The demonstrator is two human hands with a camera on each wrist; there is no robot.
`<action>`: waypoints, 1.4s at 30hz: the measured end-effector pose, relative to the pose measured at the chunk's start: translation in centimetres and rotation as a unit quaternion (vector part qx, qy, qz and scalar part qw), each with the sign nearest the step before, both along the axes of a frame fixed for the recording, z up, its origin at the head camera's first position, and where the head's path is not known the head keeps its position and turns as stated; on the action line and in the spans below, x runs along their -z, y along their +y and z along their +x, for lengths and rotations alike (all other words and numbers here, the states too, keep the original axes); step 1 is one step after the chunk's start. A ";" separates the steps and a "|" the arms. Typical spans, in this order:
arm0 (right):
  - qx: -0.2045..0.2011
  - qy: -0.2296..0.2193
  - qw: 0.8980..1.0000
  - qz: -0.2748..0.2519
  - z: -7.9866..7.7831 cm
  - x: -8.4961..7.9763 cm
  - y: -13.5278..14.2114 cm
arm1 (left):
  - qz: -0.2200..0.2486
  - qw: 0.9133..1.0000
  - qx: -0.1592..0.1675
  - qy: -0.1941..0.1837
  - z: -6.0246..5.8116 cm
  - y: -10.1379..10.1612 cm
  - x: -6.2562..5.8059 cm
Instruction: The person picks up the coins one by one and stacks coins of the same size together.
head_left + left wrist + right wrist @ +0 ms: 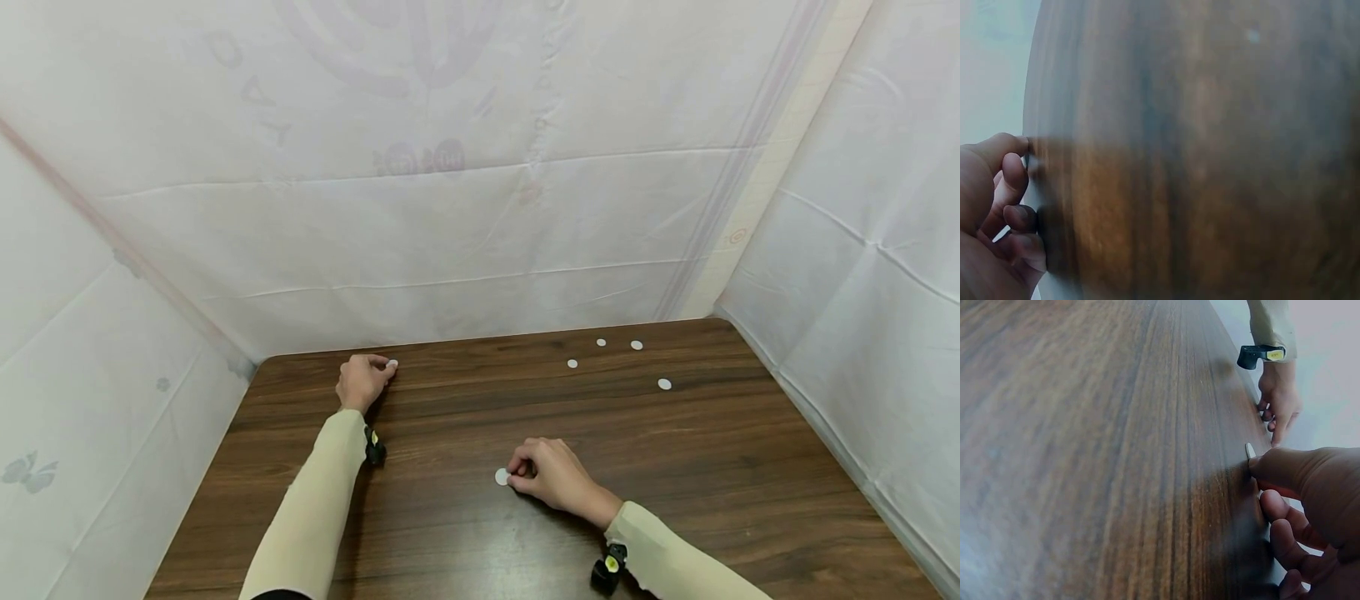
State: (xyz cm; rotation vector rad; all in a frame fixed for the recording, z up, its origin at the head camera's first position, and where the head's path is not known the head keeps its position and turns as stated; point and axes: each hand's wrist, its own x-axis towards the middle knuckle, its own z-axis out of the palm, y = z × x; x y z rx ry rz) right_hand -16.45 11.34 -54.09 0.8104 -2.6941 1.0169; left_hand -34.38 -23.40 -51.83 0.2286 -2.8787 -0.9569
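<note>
Six white discs (664, 384) are counted. The left disc (393, 363) is pinched by the left hand (362, 382) at the far left of the brown table (450, 400), the right disc (501, 477) by the right hand (557, 473) nearer the front; four loose discs (572, 363) are scattered far right. Both held discs are partly covered by curled fingers (521, 454).

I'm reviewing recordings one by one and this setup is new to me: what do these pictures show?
No machine here: a person works with a bare left hand and right hand. The wide picture is taken from the head; the two close ones, from each wrist. On the brown wooden table, four white discs lie toward the far right. Near the far edge, the left hand seems to pinch a fifth disc; the right hand, closer to the wearer, pinches a sixth disc. I can't tell if either is lifted.
</note>
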 end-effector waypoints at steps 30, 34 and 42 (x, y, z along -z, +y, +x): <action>0.000 -0.011 1.000 0.007 0.0 0.1 0.0 | 0.025 0.999 0.032 0.022 0.6 -0.8 0.3; 0.004 -0.010 1.000 0.007 0.0 0.0 0.0 | 0.034 0.998 0.039 0.032 0.6 -0.9 0.3; 0.006 -0.018 1.000 0.007 0.1 -0.1 0.0 | 0.040 0.997 0.045 0.040 0.8 -1.0 0.3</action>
